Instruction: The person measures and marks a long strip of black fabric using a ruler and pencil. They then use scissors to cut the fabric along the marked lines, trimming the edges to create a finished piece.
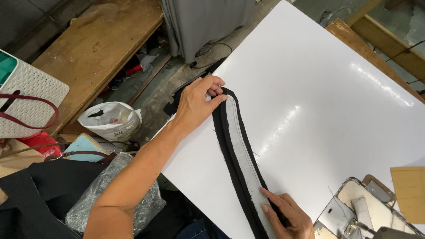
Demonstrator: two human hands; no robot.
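Fabric strip (241, 150), black with a pale grey lining along its middle, lies flat on a glossy white tabletop (310, 88). Its long axis runs from the rounded far end near the table's left edge down toward the near edge by the person, bowing slightly along the way; the rounded tip points away from the person and a little to the left. The left hand (197, 104) rests on that far tip, its fingers curled and pinched around the black edge, thumb laid along the rim of the strip. The right hand (283, 214) presses on the near stretch of the strip, fingers held nearly straight and together, fingertips (264, 193) flat on the grey lining, gripping nothing. The two hands are well apart, one at each end of the visible length.

A metal sewing machine part (354, 208) sits just right of the right hand, with a piece of tan card (409, 192) beside it. Left of the table, on the floor, are a white plastic bag (110, 119), a white woven basket (31, 97) with dark red handles, and a wooden bench (97, 48).
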